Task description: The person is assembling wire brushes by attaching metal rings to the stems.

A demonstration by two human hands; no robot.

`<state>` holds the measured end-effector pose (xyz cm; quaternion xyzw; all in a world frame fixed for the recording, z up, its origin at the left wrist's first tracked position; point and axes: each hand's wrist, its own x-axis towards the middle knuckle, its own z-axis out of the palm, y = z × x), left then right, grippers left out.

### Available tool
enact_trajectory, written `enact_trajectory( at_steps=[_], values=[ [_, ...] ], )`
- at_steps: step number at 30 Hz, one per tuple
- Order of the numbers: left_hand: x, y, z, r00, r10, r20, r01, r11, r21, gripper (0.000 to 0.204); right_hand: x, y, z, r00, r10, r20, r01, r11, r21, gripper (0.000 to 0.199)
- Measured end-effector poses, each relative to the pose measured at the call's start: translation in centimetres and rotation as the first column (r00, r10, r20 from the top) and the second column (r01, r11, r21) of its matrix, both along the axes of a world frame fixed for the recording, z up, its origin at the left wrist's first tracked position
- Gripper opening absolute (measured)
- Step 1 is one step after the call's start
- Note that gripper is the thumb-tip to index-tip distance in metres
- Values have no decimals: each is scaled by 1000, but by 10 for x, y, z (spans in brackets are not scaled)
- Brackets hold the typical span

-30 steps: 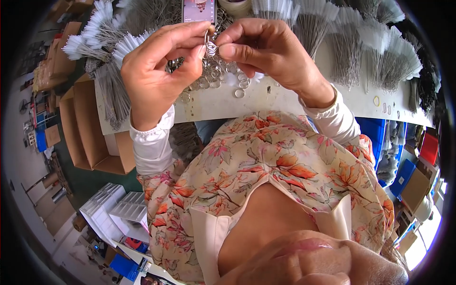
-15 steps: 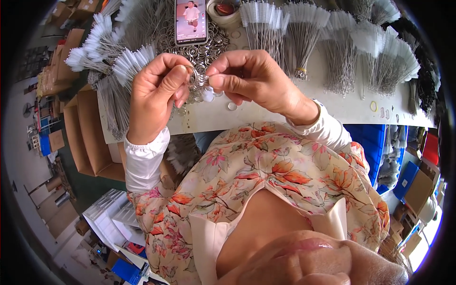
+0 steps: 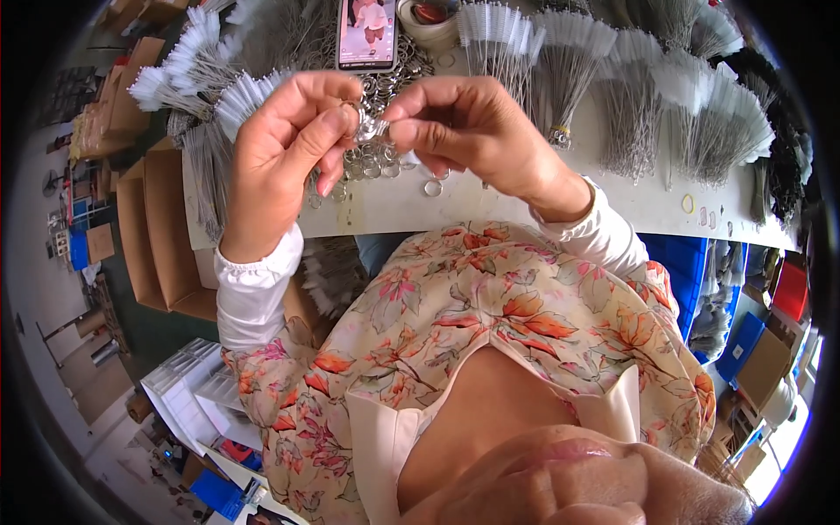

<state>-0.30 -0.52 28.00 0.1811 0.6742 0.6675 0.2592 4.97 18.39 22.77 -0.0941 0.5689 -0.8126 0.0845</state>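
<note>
Above the near part of the worktable, my left hand (image 3: pixel 284 157) pinches a metal split ring between thumb and fingers. My right hand (image 3: pixel 486 131) faces it with thumb and index finger closed at the right side of a small shiny metal cluster (image 3: pixel 371 128) between the hands. Blur and the fingers hide what exactly the right fingertips hold. Behind and below the hands lies a pile of loose metal rings (image 3: pixel 376 160), and one separate ring (image 3: pixel 433 188) rests on the table just nearer to me.
A lit phone (image 3: pixel 367 39) stands behind the hands, beside a round pale container (image 3: pixel 429 33). Bundles of white-bristled wire brushes (image 3: pixel 573 52) line the table's far side, with more brushes (image 3: pixel 206 166) at the left. An open cardboard box (image 3: pixel 171 236) stands left; blue bins (image 3: pixel 678 280) are at the right.
Both hands have shifted slightly up, staying close together around the metal cluster. The view has moved a little, so table items sit further right. A whitish piece below the fingers no longer shows.
</note>
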Motion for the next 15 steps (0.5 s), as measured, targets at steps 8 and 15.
enact_trajectory(
  at_steps=[8,15],
  values=[
    [-7,-8,-2,823,6,-568,-38,998,-45,16,-4,-11,13,1000,15,6,-15,999,-34,16],
    [-4,-14,-25,992,129,-17,-106,878,466,19,-14,-41,-6,981,-113,-160,116,993,10,14]
  ],
)
